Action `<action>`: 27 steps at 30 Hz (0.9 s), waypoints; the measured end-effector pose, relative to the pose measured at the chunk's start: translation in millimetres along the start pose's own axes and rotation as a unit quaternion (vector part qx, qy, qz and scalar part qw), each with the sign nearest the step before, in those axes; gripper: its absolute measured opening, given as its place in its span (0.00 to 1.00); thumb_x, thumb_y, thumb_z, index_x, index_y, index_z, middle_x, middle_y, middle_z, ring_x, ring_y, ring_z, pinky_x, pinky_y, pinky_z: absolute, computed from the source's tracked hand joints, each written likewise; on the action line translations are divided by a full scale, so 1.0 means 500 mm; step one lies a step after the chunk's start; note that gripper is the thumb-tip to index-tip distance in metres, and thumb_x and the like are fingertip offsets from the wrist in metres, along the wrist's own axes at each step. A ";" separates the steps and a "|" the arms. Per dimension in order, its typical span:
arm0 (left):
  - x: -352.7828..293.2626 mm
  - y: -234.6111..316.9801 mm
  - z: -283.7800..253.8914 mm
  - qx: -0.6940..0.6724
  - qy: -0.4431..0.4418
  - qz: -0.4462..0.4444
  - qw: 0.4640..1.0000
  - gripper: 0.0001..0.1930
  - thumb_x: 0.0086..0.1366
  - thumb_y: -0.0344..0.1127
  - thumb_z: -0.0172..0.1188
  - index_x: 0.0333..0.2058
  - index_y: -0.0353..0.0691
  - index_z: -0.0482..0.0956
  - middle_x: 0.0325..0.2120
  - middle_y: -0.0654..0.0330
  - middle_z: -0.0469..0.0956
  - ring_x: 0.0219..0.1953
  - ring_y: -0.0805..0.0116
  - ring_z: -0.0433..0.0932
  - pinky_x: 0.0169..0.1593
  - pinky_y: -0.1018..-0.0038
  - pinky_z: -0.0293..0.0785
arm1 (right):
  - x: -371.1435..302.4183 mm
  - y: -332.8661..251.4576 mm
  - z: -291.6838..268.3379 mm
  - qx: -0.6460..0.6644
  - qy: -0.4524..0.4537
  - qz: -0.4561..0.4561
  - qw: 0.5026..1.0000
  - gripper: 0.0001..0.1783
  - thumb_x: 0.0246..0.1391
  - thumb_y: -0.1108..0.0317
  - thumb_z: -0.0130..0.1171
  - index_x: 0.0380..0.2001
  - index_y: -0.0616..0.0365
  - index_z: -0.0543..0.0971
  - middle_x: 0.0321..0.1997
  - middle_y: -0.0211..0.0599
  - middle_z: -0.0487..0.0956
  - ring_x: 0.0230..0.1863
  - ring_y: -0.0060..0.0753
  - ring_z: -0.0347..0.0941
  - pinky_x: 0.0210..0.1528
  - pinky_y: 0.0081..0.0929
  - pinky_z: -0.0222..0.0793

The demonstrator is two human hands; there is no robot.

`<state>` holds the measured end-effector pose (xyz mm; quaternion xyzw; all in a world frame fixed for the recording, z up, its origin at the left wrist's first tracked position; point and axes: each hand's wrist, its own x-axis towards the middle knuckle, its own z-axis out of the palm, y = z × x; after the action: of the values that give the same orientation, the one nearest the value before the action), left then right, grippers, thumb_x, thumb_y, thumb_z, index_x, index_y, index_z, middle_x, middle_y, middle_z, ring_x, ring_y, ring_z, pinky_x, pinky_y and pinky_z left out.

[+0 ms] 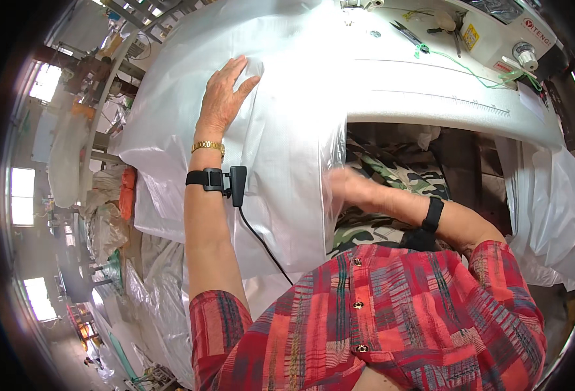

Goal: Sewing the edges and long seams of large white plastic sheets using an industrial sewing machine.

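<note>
A large translucent white plastic sheet (176, 130) covers the left side of the work table and hangs down over its front edge. My left hand (225, 94) lies flat on the sheet, fingers stretched forward and thumb apart. My right hand (349, 186) is at the hanging right edge of the sheet, in front of my lap. Motion smears its fingers, so whether they pinch the plastic cannot be made out.
A white sewing machine (509, 32) stands at the back right. Thread snips (410, 39) and green thread (460, 65) lie on the white tabletop (424, 78), marked with a ruler scale. More white plastic (548, 208) hangs at the right. An orange bundle (128, 193) is at the left.
</note>
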<state>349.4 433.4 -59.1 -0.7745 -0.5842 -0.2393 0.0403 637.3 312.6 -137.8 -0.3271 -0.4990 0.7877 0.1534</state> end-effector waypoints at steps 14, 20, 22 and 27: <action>0.002 -0.003 0.003 0.000 -0.004 0.007 1.000 0.38 0.66 0.66 0.47 0.57 0.35 0.72 0.60 0.52 0.70 0.66 0.57 0.62 0.68 0.61 0.55 | 0.083 0.016 -0.030 -0.015 0.006 -0.039 0.999 0.17 0.58 0.63 0.56 0.45 0.63 0.79 0.38 0.33 0.80 0.38 0.24 0.74 0.38 0.21 0.72; 0.002 0.000 0.003 -0.002 0.000 0.000 1.000 0.38 0.66 0.66 0.47 0.57 0.35 0.72 0.60 0.53 0.70 0.66 0.57 0.62 0.68 0.61 0.55 | 0.099 0.065 0.003 -0.015 0.024 0.043 0.999 0.17 0.58 0.64 0.55 0.46 0.64 0.79 0.38 0.36 0.80 0.36 0.26 0.76 0.34 0.24 0.75; 0.003 -0.004 -0.001 -0.008 0.004 -0.001 1.000 0.38 0.66 0.66 0.47 0.58 0.35 0.72 0.60 0.53 0.70 0.66 0.57 0.62 0.69 0.61 0.55 | 0.099 0.078 0.010 -0.017 0.032 0.078 0.996 0.17 0.58 0.64 0.54 0.46 0.65 0.78 0.38 0.37 0.80 0.35 0.26 0.76 0.32 0.25 0.76; -0.001 -0.010 0.001 0.000 0.003 0.004 1.000 0.37 0.66 0.65 0.48 0.58 0.35 0.72 0.60 0.52 0.70 0.66 0.57 0.63 0.68 0.61 0.56 | 0.074 0.066 -0.006 -0.082 0.106 0.127 0.983 0.18 0.58 0.66 0.52 0.45 0.68 0.79 0.39 0.44 0.82 0.29 0.32 0.78 0.25 0.30 0.78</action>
<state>345.1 434.8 -60.7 -0.7764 -0.5806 -0.2414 0.0426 614.6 320.8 -181.3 -0.4810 -0.4973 0.7179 0.0770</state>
